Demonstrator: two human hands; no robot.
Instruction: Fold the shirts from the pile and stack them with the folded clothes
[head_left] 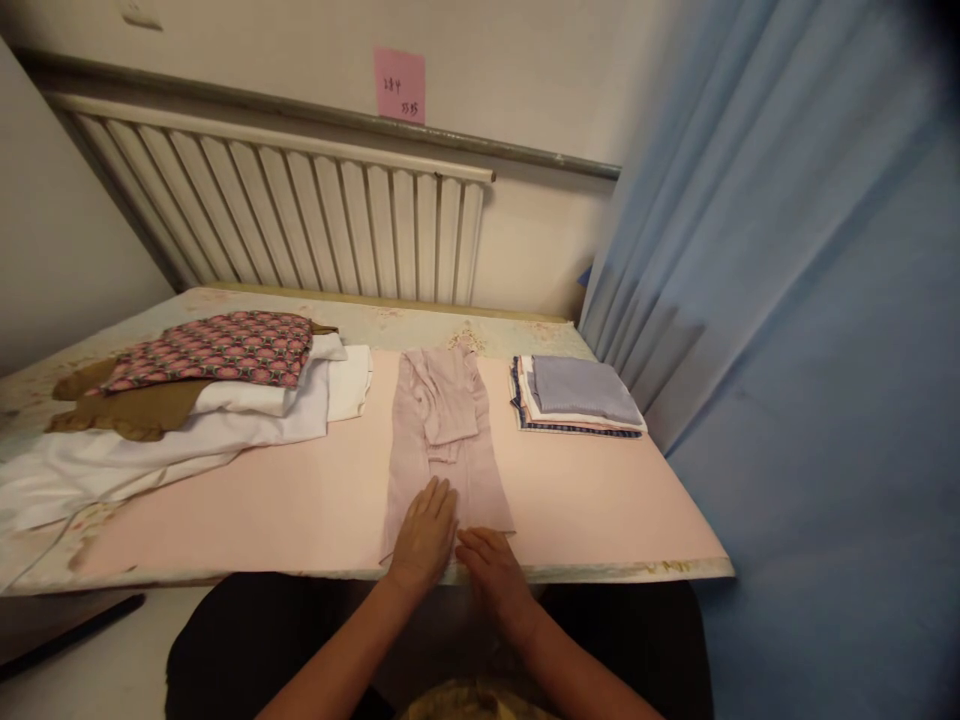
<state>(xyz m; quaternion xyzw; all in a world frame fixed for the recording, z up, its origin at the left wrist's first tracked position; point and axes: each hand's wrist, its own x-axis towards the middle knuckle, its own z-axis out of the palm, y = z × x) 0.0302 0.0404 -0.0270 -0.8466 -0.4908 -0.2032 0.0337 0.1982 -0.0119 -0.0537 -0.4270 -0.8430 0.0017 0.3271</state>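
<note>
Writing on the pink note (400,85) too small to read; near hem of the mauve garment (446,450) covered by the left hand (425,535) and right hand (487,565); white cloth (135,455) cut off by the left edge, partly buried under the brown cloth (131,408) and patterned cloth (217,348); lower layers of the folded stack (577,395) showing only as edges; dark object (71,635) on the floor indistinct; top right corner blacked out.

A table (622,495) under a pink sheet carries a mauve garment (446,440) at its middle. Left of the garment lies a loose clothes pile (187,400); right of it, a folded stack (577,395).
</note>
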